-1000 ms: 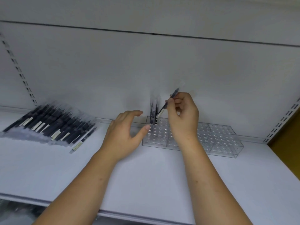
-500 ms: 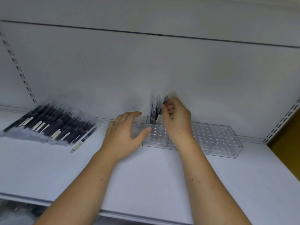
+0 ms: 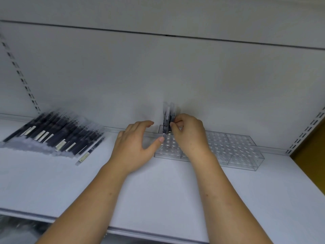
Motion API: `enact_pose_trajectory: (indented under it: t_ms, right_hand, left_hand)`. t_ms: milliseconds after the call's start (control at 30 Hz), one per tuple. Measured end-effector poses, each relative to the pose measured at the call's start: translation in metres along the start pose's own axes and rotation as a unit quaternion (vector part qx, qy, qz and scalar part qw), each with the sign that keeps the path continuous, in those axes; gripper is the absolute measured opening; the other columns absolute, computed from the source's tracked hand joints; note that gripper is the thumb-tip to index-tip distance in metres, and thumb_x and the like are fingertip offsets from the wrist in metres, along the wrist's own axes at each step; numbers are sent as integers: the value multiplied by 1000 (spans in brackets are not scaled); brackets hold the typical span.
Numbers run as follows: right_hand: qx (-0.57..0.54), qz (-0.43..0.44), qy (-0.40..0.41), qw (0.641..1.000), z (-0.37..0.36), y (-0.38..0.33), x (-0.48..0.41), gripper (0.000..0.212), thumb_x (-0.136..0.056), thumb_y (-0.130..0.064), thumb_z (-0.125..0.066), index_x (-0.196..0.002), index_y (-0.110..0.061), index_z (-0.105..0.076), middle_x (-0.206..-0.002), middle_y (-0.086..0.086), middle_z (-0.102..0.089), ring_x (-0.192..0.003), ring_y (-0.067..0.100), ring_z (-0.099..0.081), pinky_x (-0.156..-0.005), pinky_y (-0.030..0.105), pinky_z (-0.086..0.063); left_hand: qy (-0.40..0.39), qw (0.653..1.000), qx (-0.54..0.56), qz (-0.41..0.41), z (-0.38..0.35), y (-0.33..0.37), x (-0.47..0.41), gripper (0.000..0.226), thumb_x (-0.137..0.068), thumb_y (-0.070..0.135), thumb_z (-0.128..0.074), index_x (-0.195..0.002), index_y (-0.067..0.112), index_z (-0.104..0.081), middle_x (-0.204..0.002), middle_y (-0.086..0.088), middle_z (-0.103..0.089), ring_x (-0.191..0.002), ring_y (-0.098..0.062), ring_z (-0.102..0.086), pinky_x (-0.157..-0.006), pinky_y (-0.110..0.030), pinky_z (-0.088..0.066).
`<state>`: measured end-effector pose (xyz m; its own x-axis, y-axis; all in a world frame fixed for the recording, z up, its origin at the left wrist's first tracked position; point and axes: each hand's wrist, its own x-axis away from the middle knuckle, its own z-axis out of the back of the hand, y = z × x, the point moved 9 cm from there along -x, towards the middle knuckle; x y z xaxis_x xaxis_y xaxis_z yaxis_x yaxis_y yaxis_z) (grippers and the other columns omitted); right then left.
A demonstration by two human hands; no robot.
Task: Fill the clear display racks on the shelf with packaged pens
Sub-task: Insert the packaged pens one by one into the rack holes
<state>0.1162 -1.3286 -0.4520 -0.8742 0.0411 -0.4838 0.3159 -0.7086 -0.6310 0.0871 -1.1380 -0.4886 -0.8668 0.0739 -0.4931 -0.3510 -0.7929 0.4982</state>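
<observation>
**Left:** the loose stock of packaged pens (image 3: 52, 134) lay fanned on the shelf (image 3: 158, 191), well apart from the racks. Each looked light, thin and stiff, in a slick clear sleeve that I judged would slide between fingers. The firm barrel at mid-length seemed the place to pinch, not the limp sleeve end.

**Centre:** my left hand (image 3: 135, 147) was open, fingers spread and gently curved, holding nothing. Its thumb tip touched the near left corner of the clear racks (image 3: 237, 148), apparently to steady them. A few standing pens (image 3: 165, 120) occupied the rear left holes.

**Right of these:** my right hand (image 3: 190, 136) was closed in a fingertip pinch on one pen (image 3: 170, 117), upright and just beside the others.

**Far right:** the remaining holes were unfilled.
</observation>
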Motion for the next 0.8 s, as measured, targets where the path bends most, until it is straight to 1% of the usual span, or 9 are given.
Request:
enact_pose_trajectory:
  t_ms: [100, 200, 267, 333, 433, 533, 633, 700, 800]
  right_hand:
    - [-21, -11, 15, 1000, 4, 4, 0, 13, -93, -23, -68, -104, -18, -73, -93, -8, -75, -80, 10, -62, -74, 24, -49]
    - [-60, -11, 51, 997, 12, 4, 1, 18, -92, -23, -67, -110, -21, -67, -97, -7, -71, -83, 12, -61, -75, 26, -49]
    - [-89, -4, 78, 993, 19, -1, 4, 17, -91, -21, -66, -108, -24, -65, -95, -7, -68, -81, 9, -59, -74, 26, -49]
    - [-123, 9, 102, 987, 26, -7, 7, 11, -91, -20, -67, -101, -24, -65, -91, -7, -66, -81, 6, -59, -72, 23, -49]
    - [-145, 34, 113, 982, 32, -22, 13, 5, -90, -19, -69, -93, -22, -65, -85, -9, -66, -79, 6, -61, -71, 22, -49]
    - [-148, 69, 95, 982, 32, -45, 18, 4, -92, -20, -69, -90, -18, -66, -82, -7, -67, -77, 9, -62, -72, 29, -52]
    - [-149, 108, 62, 981, 20, -73, 23, 6, -92, -22, -69, -89, -19, -65, -78, -7, -65, -72, 14, -61, -71, 37, -54]
    - [-141, 133, 36, 980, 4, -93, 28, 5, -91, -23, -69, -89, -20, -65, -77, -8, -63, -71, 15, -61, -69, 38, -54]
    - [-122, 158, -15, 980, -29, -117, 40, 4, -91, -24, -68, -90, -22, -64, -79, -11, -63, -74, 9, -60, -71, 37, -54]
  left_hand:
    - [-1, 1000, 7, 6, 0, -1, 0, 63, -90, 77, -46, -141, 40, -49, -136, 24, -55, -130, -4, -48, -107, -38, -39]
    - [1, 1000, 14, 15, 3, -3, 0, 62, -90, 77, -44, -140, 40, -50, -133, 24, -56, -127, -5, -50, -106, -39, -41]
    - [8, 999, 21, 24, 6, -5, -1, 60, -90, 75, -43, -138, 39, -51, -130, 23, -57, -124, -7, -52, -104, -41, -43]
    - [16, 999, 20, 29, 11, -6, -1, 57, -92, 72, -43, -137, 38, -53, -129, 22, -58, -121, -8, -54, -102, -42, -46]
    - [37, 999, 5, 35, 23, -7, -3, 49, -95, 65, -49, -136, 37, -53, -125, 19, -60, -116, -11, -57, -97, -43, -49]
    - [43, 998, -25, 44, 37, -15, -5, 46, -95, 53, -62, -135, 31, -55, -123, 12, -63, -113, -16, -59, -91, -42, -52]
    - [14, 995, -61, 80, 49, -37, 1, 51, -91, 46, -68, -136, 25, -56, -127, 4, -62, -118, -22, -58, -91, -42, -52]
    - [-13, 989, -89, 117, 59, -59, 7, 56, -90, 46, -71, -138, 23, -55, -131, 0, -60, -122, -25, -56, -93, -44, -52]
    - [-42, 977, -138, 158, 76, -87, 15, 62, -87, 49, -75, -139, 20, -54, -133, -3, -57, -126, -28, -54, -96, -45, -52]
